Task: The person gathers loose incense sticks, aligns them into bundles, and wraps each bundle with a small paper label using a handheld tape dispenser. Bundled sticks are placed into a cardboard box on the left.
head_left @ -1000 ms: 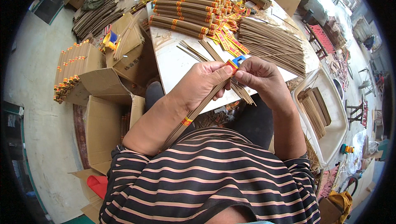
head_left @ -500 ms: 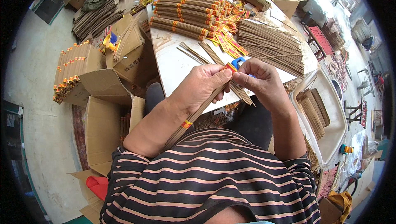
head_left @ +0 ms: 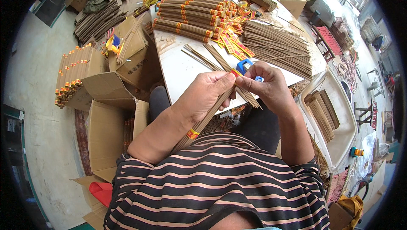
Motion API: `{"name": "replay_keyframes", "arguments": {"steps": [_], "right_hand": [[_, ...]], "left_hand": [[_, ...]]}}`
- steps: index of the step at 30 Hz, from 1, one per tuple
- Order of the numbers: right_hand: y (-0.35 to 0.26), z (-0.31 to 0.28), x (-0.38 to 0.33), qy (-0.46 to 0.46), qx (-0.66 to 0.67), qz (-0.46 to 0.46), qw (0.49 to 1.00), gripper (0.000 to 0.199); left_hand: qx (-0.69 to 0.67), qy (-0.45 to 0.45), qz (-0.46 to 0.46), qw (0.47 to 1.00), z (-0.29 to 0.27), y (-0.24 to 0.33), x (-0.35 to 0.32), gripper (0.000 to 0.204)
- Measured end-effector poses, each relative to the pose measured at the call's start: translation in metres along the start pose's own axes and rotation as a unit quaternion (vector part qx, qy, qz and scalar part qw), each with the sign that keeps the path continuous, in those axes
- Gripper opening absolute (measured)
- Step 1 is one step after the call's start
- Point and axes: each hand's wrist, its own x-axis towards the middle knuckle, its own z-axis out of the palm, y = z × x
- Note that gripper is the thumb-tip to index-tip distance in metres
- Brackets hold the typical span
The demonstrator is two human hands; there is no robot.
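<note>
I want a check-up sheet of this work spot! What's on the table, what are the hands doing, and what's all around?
Surface: white table, partly bare near the person.
Job's things: bundle of brown sticks with a red-yellow band near its lower end, gripped by the left hand; right hand pinches at its top end.
Clutter: banded bundles stacked at the far edge, loose sticks, red-yellow paper strips, blue tape dispenser mostly hidden behind the hands.
Grippers: both hands closed on the bundle.
Cables: nothing seen.
Surroundings: open cardboard boxes on the person's left, white tray of sticks on the right, concrete floor.
</note>
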Motion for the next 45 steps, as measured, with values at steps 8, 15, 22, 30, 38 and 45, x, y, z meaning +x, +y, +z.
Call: {"name": "replay_keyframes", "arguments": {"steps": [8,15,22,30,38,45], "right_hand": [[0.000,-0.001,-0.001,-0.014,0.003,0.022,1.000,0.029],[-0.002,-0.002,-0.002,-0.020,0.004,0.032,0.999,0.030],[-0.004,-0.003,-0.004,-0.010,0.005,0.044,0.999,0.033],[0.002,-0.001,-0.002,-0.042,0.061,-0.050,0.996,0.033],[0.008,-0.002,0.001,-0.046,0.051,-0.056,0.996,0.031],[0.007,-0.003,0.000,-0.056,0.059,-0.088,0.993,0.031]], "left_hand": [[-0.037,-0.021,-0.008,0.999,-0.002,-0.003,0.000,0.029],[-0.058,-0.026,-0.013,0.998,0.000,-0.001,-0.002,0.030],[-0.062,-0.029,-0.017,0.998,0.001,0.001,-0.005,0.029],[-0.101,-0.062,-0.036,0.992,0.001,0.004,-0.007,0.029],[-0.053,-0.044,-0.016,0.997,0.006,0.005,-0.008,0.036],[0.019,-0.026,-0.005,0.999,0.010,0.003,-0.007,0.040]]}}
